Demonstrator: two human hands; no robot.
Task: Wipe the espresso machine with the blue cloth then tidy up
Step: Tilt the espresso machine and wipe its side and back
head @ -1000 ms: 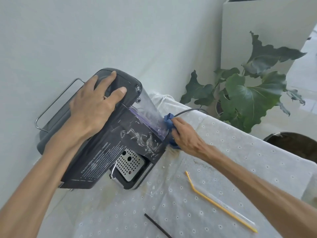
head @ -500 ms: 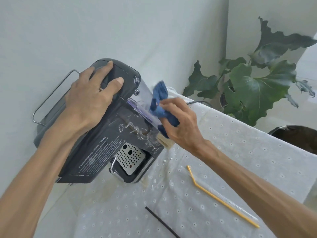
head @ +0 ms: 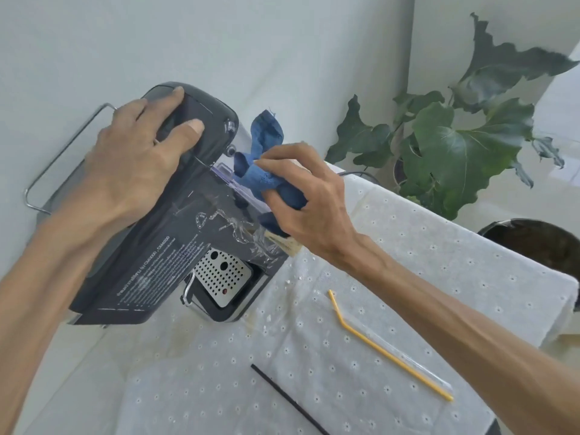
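Note:
The dark grey espresso machine (head: 147,252) stands at the table's left, seen from above, with its perforated metal drip tray (head: 221,277) showing at the bottom. My left hand (head: 138,158) lies spread on its top, fingers straight, pressing on the casing. My right hand (head: 301,202) grips the bunched blue cloth (head: 260,171) against the machine's right side by the clear water tank. One corner of the cloth sticks up above my fingers.
A white eyelet tablecloth (head: 392,277) covers the table. On it lie a yellow bent straw (head: 386,350) in clear wrap and a thin black stick (head: 288,400). A large-leafed plant (head: 455,142) stands behind the table's right edge, with a dark pot (head: 539,243) beside it.
My right hand with the cloth has risen from the machine's lower rear corner up along its right side to the water tank. My left hand stays on top.

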